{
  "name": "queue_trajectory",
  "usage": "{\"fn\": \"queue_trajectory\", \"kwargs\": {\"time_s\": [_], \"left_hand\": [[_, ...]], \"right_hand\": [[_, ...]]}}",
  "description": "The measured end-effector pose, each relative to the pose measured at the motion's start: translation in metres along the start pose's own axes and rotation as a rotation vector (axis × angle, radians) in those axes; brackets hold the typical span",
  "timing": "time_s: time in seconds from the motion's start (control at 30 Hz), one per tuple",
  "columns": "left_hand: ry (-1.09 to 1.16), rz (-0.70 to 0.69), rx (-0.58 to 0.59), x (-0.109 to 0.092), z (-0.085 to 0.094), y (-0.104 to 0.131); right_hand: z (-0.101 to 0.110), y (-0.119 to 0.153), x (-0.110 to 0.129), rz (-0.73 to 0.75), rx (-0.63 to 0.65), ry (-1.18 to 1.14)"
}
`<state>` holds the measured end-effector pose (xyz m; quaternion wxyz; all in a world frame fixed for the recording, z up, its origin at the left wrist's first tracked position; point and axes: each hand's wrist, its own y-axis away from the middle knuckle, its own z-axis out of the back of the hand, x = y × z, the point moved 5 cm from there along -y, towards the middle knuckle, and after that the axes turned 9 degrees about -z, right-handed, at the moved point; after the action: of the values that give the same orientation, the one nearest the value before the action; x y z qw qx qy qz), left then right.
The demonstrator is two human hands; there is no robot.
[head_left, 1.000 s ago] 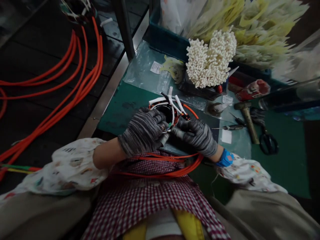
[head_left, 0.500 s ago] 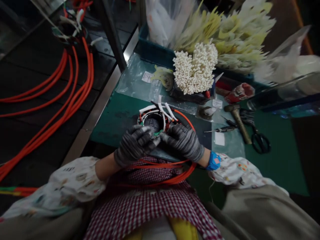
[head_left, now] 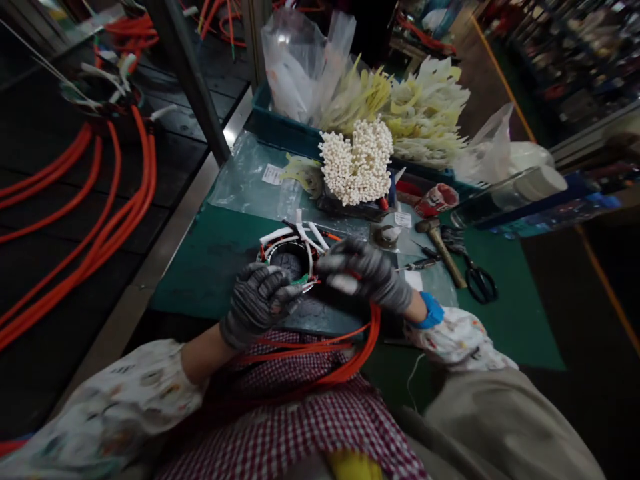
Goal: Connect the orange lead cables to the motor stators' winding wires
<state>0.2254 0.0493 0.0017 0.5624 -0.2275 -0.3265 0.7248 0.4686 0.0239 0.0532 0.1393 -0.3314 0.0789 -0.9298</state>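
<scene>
A ring-shaped wound part (head_left: 287, 260) with white sleeves and a green edge lies on the green mat. My left hand (head_left: 259, 299), in a grey striped glove, is closed on the ring's near left edge. At the ring's right side is my right hand (head_left: 367, 275), gloved too and blurred, its fingers bent toward the ring's leads; what they hold, if anything, is too blurred to tell. Orange cables (head_left: 363, 350) run from under my right hand down across the checked apron.
Beyond the ring stands a bundle of white-tipped sticks (head_left: 357, 160), before a teal bin (head_left: 285, 127) of yellowish sheets. To the right lie a hammer (head_left: 443, 250), scissors (head_left: 480, 280), a red roll (head_left: 437, 200) and a clear jar (head_left: 510, 193). A dark post (head_left: 187, 73) rises at the left.
The view has shifted, showing more at the upper right. My right hand has lifted off the ring's near right edge and turned, with its fingers curled. My left hand remains on the ring.
</scene>
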Motion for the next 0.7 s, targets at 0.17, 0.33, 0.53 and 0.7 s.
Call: {"fn": "queue_trajectory", "kwargs": {"time_s": [0.17, 0.33, 0.53, 0.7], "left_hand": [[-0.033, 0.113, -0.009, -0.004, -0.008, -0.002], [0.021, 0.172, 0.095, -0.002, -0.018, 0.003], [0.049, 0.146, 0.059, 0.001, -0.017, 0.004], [0.068, 0.133, 0.032, 0.002, -0.015, 0.001]], "right_hand": [[0.084, -0.023, -0.074, -0.209, -0.655, 0.269], [0.081, -0.049, -0.105, -0.244, -0.651, 0.43], [0.065, -0.059, -0.088, -0.181, -0.703, 0.249], [0.082, -0.033, -0.062, -0.175, -0.738, -0.043]]}}
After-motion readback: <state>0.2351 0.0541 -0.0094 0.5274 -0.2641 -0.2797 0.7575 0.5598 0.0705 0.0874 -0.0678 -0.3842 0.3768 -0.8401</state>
